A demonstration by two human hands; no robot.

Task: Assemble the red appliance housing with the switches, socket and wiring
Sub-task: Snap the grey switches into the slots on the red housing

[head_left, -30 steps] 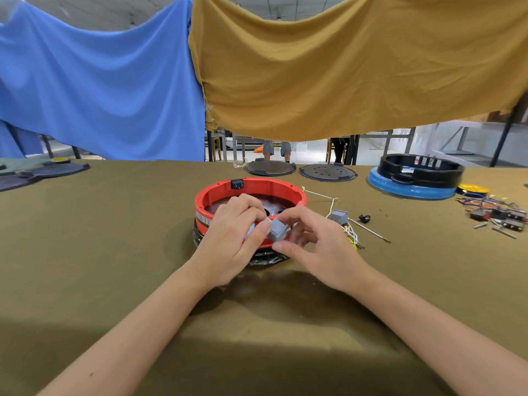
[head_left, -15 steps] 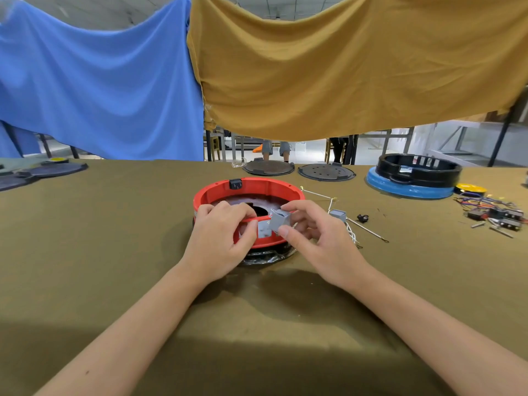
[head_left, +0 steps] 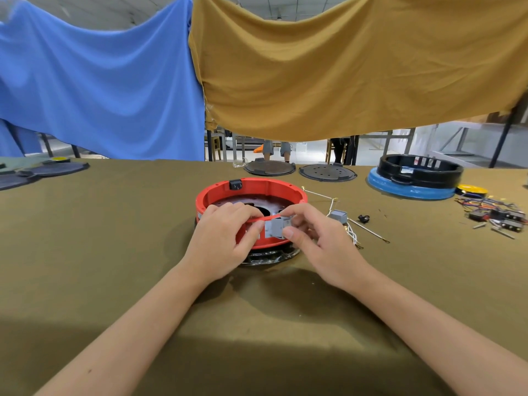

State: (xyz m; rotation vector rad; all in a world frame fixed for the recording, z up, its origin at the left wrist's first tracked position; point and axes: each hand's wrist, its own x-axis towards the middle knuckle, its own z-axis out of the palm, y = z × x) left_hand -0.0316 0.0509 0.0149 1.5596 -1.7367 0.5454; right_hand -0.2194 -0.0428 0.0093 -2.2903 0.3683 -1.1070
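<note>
Olive cloth table [head_left: 85,252]: both hands, left hand [head_left: 220,247] and right hand [head_left: 320,241], pinch boxy grey switch [head_left: 275,227] against round red housing [head_left: 251,190].

1. A single head-worn wide-angle camera looks forward and down across the olive-covered table [head_left: 85,252].
2. Both forearms enter from the bottom edge; the red housing [head_left: 297,195] sits close, at centre.
3. Hanging blue cloth [head_left: 100,90] and ochre cloth [head_left: 357,75] fill the upper frame.

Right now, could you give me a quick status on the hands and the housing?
Both hands, left hand and right hand, pinch the grey switch at the red housing near rim. Nothing blocking.
</note>
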